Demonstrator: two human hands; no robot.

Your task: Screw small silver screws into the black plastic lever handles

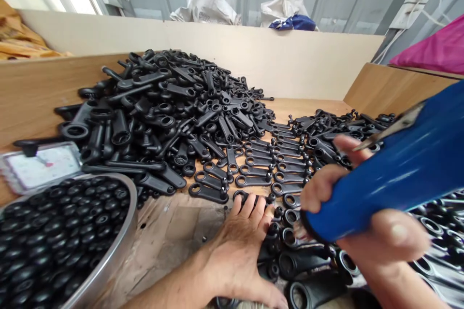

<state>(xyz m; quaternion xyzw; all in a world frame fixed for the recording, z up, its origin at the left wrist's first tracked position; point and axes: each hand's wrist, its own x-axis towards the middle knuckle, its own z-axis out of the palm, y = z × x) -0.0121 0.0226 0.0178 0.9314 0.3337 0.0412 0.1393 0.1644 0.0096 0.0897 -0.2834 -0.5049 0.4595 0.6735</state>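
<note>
My right hand (384, 231) is wrapped round a thick blue cylindrical tool (391, 164), tilted over the rows on the right, with a thin metal piece along its upper side. The tool's exact kind and its working end do not show. My left hand (235, 246) lies palm down with fingers spread, its fingertips touching a row of black crank handles (253, 161). Each handle has a ring at one end and a small upright pin at the other. Larger-looking handles (308, 289) lie close in front, between my hands.
A big heap of black handles (163, 101) rises behind on the left, a smaller heap (326, 125) at the back right. A metal bowl (133, 198) of round black knobs (61, 231) stands front left, beside a clock-like dial (47, 164). A cream board (290, 58) closes the back.
</note>
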